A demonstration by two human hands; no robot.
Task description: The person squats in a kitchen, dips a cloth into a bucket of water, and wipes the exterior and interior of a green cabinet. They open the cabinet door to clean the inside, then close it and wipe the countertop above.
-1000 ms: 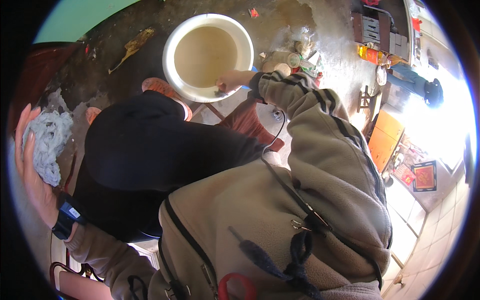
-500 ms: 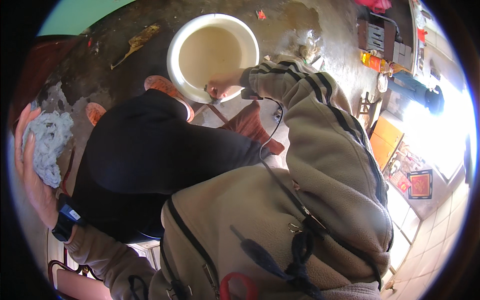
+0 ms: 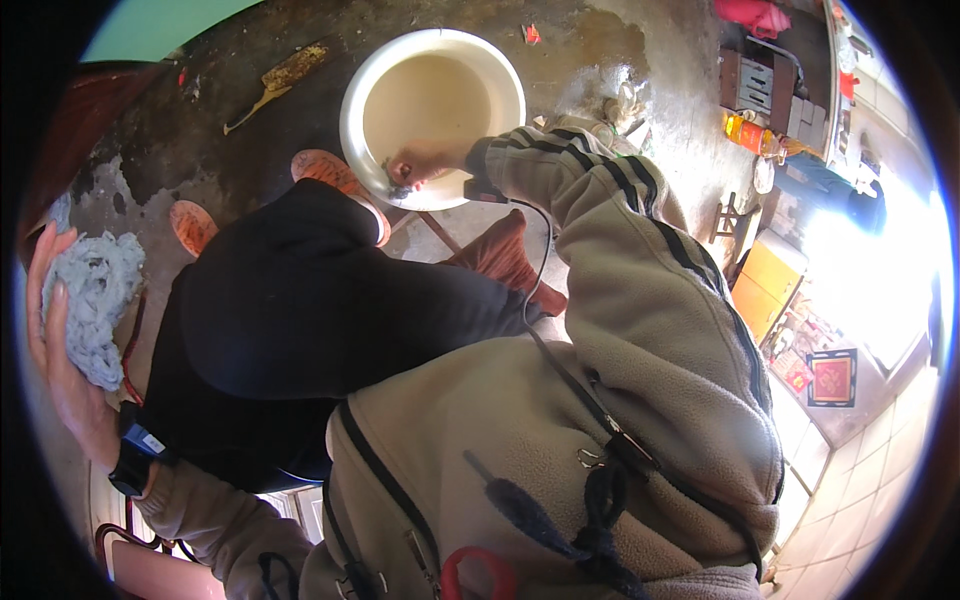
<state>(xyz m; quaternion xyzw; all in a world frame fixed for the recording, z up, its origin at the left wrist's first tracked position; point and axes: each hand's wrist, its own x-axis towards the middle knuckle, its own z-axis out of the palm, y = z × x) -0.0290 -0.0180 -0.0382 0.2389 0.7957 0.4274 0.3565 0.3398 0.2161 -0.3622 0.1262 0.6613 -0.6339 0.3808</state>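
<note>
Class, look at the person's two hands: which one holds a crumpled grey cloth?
The left hand, raised at the picture's left edge, holds the grey cloth. The right hand reaches into the white basin.

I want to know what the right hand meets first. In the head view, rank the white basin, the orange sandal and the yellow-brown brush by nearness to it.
From the right hand:
1. White basin, under the hand.
2. Orange sandal, just left.
3. Yellow-brown brush, far upper left.

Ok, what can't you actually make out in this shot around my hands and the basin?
Head view only:
- Right hand: its fingers curl over the white basin's near rim around something small and dark, too small to identify.
- Basin contents: pale, murky liquid hides the bottom.
- Left hand: its palm is covered by the grey rag.
- Shelf items at upper right: blown out by glare.
</note>
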